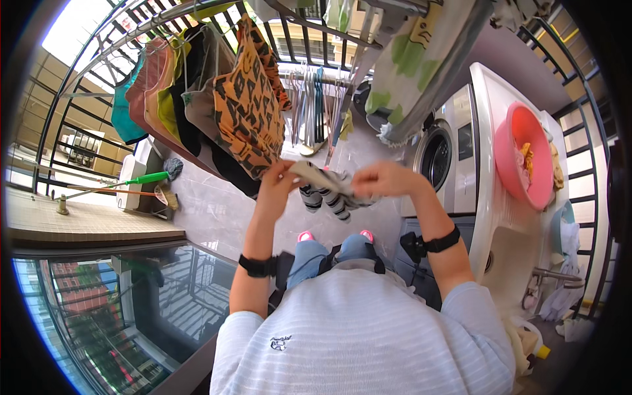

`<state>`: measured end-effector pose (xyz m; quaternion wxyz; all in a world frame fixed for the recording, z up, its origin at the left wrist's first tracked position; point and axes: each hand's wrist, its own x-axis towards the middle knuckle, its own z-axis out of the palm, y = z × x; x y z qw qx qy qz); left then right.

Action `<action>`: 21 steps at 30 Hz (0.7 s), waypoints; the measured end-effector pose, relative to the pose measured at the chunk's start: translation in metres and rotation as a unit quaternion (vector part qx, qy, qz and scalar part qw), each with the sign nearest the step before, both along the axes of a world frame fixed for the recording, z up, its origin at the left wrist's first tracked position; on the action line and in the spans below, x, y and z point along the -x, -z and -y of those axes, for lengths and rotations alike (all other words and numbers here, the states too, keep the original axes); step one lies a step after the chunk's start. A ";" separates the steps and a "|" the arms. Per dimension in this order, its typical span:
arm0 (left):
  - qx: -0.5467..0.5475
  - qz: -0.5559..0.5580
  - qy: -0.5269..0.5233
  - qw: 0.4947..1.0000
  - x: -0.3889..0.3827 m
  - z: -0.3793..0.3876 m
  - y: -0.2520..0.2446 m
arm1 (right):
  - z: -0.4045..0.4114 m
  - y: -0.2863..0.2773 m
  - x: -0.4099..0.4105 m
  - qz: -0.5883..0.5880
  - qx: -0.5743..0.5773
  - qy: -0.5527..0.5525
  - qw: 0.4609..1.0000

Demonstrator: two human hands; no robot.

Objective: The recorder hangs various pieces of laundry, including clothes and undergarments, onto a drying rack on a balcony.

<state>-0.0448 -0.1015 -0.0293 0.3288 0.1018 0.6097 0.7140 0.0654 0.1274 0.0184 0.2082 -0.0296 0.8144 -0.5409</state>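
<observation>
In front of my legs hangs a grey, black and white striped garment (pixel 338 200) with a cream band (pixel 316 175) along its upper edge. My left hand (pixel 278 181) pinches the left end of that band between thumb and fingers. At the other end is my right hand (pixel 382 178), blurred by motion, its fingers closed on the cloth. An orange and black patterned shirt (pixel 249 111) hangs close beyond my left hand. The garment's lower part drops over the grey tiled floor (pixel 237 210), and its exact shape is bunched up.
Several tops hang on a rail (pixel 148 22) at the left. Bare hangers (pixel 316 106) fill a lower bar ahead. At the right, a pink basin (pixel 503 158) holding cloth stands on the counter beside a sink (pixel 508 261). A front-loading washing machine (pixel 456 148) sits below.
</observation>
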 end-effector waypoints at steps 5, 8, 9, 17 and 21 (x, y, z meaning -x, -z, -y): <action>-0.031 -0.089 -0.014 0.995 -0.029 0.032 0.010 | 0.010 0.064 0.045 0.076 0.057 0.021 0.995; 0.008 -0.144 -0.008 0.989 -0.036 0.049 0.010 | 0.012 0.119 0.103 0.042 0.065 0.188 0.979; 0.030 -0.168 -0.012 0.985 -0.037 0.056 0.012 | 0.018 0.137 0.124 0.036 0.071 0.190 0.979; 0.177 -0.125 -0.097 0.971 -0.030 0.122 0.007 | 0.038 0.259 0.303 -0.167 -0.145 0.425 0.878; 0.205 -0.097 -0.144 0.963 -0.025 0.157 0.015 | 0.052 0.255 0.344 -0.113 -0.303 0.325 0.889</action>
